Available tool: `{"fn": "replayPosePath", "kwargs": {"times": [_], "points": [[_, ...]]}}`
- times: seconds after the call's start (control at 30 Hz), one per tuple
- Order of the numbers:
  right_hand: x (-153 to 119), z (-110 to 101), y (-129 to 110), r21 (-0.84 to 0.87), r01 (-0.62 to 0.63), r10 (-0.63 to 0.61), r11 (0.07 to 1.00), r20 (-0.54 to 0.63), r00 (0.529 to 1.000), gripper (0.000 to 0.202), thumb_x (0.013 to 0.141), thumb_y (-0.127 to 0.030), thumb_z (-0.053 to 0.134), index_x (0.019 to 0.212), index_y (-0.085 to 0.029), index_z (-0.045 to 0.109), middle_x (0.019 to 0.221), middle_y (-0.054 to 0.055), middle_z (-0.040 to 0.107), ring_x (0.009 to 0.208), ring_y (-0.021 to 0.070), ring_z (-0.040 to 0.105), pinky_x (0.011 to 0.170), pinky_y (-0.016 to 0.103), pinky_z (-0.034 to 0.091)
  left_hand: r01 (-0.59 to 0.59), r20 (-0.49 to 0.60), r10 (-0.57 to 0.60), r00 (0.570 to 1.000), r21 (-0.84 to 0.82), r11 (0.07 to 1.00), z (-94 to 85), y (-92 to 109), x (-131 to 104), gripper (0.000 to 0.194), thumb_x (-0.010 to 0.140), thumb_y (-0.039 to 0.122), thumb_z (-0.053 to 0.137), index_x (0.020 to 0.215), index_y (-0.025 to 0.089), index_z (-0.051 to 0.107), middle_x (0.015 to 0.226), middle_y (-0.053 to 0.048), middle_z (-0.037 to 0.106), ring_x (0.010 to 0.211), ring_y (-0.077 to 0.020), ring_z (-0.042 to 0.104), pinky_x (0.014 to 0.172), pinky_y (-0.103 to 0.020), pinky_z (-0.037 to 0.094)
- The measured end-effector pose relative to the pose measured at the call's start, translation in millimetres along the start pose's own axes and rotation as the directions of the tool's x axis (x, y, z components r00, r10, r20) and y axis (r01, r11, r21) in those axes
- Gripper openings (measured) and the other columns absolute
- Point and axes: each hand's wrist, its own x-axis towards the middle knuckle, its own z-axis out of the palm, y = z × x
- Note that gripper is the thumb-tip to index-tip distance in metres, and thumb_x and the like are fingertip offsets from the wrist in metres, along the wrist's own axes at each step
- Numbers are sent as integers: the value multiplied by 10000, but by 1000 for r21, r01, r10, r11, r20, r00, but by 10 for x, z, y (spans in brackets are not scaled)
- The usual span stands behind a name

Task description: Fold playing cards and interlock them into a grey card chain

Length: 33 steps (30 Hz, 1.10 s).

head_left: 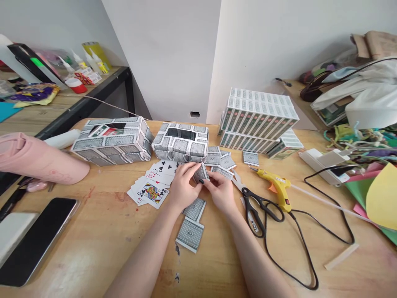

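Observation:
A playing card [201,174] with a grey patterned back is pinched between my left hand [184,184] and my right hand [218,191], both closed on it. It looks bent, though fingers cover part of it. Just below my hands, folded card pieces [190,234] lie on the table, and more card pieces [214,156] are behind them. Left of my left hand is a fanned pile of face-up playing cards [151,193]. Beyond my hands stands a box covered in cards [180,145] with a dark opening on top. Black-handled scissors [248,194] rest right of my right hand.
A second card-covered box [111,142] stands left. Stacked card packs [257,116] rise at the back right. A yellow glue gun [279,186] with a black cord lies right. Near the left edge are a phone [37,244] and a pink roll [46,159].

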Motion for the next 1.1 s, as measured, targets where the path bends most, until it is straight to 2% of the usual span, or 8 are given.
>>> {"fn": "replayPosePath", "kwargs": {"times": [0.17, 0.3, 0.47, 0.6, 0.67, 0.73, 0.9, 1.1], "points": [[-10, 18, -22, 64, -30, 28, 998, 22, 999, 304, 754, -225, 590, 1039, -230, 695, 978, 32, 708, 852, 229, 618, 786, 358, 456, -1, -6, 1, 1000, 9, 1000, 1, -14, 2, 503, 738, 165, 591, 1230, 231, 511, 1167, -65, 532, 1111, -229, 489, 983, -403, 416], [-13, 26, -29, 25, -68, 68, 997, -7, 998, 297, 768, -246, 570, 1031, -207, 701, 871, 29, 719, 756, 212, 610, 708, 335, 454, 4, 12, -4, 1000, 8, 1000, -31, 27, 13, 519, 722, 158, 601, 1231, 208, 512, 1167, -74, 527, 1106, -235, 474, 994, -411, 396], [-5, 29, -57, 65, -68, 73, 996, -80, 994, 273, 766, -293, 580, 983, -172, 692, 852, 46, 697, 703, 170, 581, 659, 291, 443, 9, 11, -7, 1000, -156, 988, -74, 84, 38, 493, 756, 181, 573, 1244, 190, 503, 1196, -88, 520, 1125, -225, 479, 998, -393, 392], [15, 19, -73, 149, -55, 75, 987, -135, 988, 232, 754, -366, 603, 836, -159, 668, 700, 20, 641, 592, 126, 522, 559, 249, 413, 183, -86, -228, 970, -362, 914, -36, 51, 55, 244, 833, 251, 523, 1053, 178, 599, 1023, -74, 611, 939, -176, 583, 824, -306, 485], [20, 14, -76, 178, -50, 79, 983, -154, 985, 232, 747, -377, 615, 810, -158, 661, 671, 11, 621, 577, 116, 506, 543, 240, 405, 275, -51, -332, 942, -451, 849, -16, 37, 56, 226, 844, 290, 522, 1020, 171, 598, 947, -66, 636, 858, -161, 603, 741, -269, 495], [18, 11, -79, 180, -37, 65, 983, -150, 987, 227, 744, -369, 624, 817, -159, 672, 707, 21, 639, 612, 122, 525, 572, 246, 420, 318, 13, -356, 935, -482, 817, -8, 41, 50, 253, 855, 317, 507, 1050, 174, 584, 940, -63, 642, 834, -155, 604, 708, -249, 487], [2, 18, -92, 159, -20, 39, 987, -120, 992, 229, 748, -355, 621, 851, -167, 702, 763, 44, 675, 648, 142, 561, 611, 271, 441, 365, 106, -350, 931, -337, 868, -19, 73, 19, 277, 896, 372, 413, 1062, 193, 545, 766, -16, 602, 603, -110, 535, 558, -214, 413], [15, 13, -90, 133, -30, 46, 991, -121, 992, 226, 752, -346, 608, 848, -165, 704, 767, 45, 675, 642, 140, 545, 600, 265, 432, 335, 98, -322, 942, -166, 928, -27, 72, 11, 256, 888, 382, 423, 1016, 197, 547, 624, 30, 507, 522, -93, 451, 516, -199, 345]]}}
